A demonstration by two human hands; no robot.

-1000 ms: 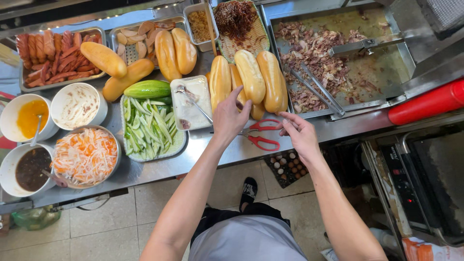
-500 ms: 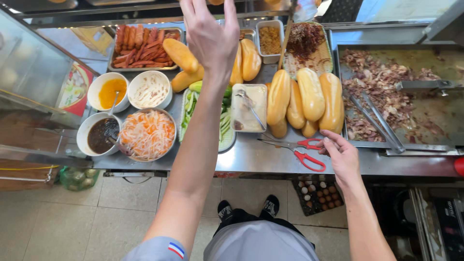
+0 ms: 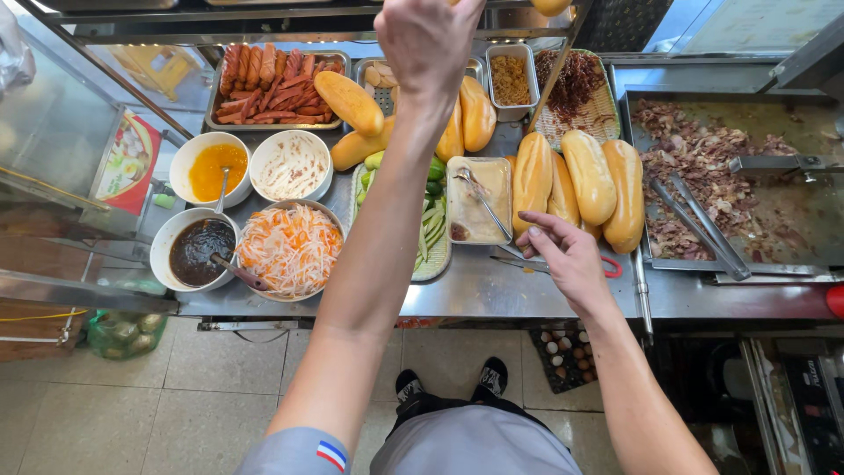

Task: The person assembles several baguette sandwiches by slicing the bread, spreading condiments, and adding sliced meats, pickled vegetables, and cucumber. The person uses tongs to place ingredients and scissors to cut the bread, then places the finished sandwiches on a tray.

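Note:
My left hand is raised high over the counter, at the upper shelf edge. Its fingers are curled and their tips run out of view, so a hold cannot be judged. My right hand lies low on the steel counter, fingers apart, over the red-handled scissors. Only the handle and a blade tip show. Just beyond that hand lie three baguettes side by side. A rectangular tray of pale spread with a spoon sits to its left.
Left of my arm are bowls of shredded carrot, dark sauce, orange sauce and white spread. Behind are a sausage tray and more rolls. A meat pan with tongs is right. Eggs sit below.
My left hand rose from the counter up to the shelf edge. My right hand slid left onto the scissors. The view shifted so the counter sits more to the right.

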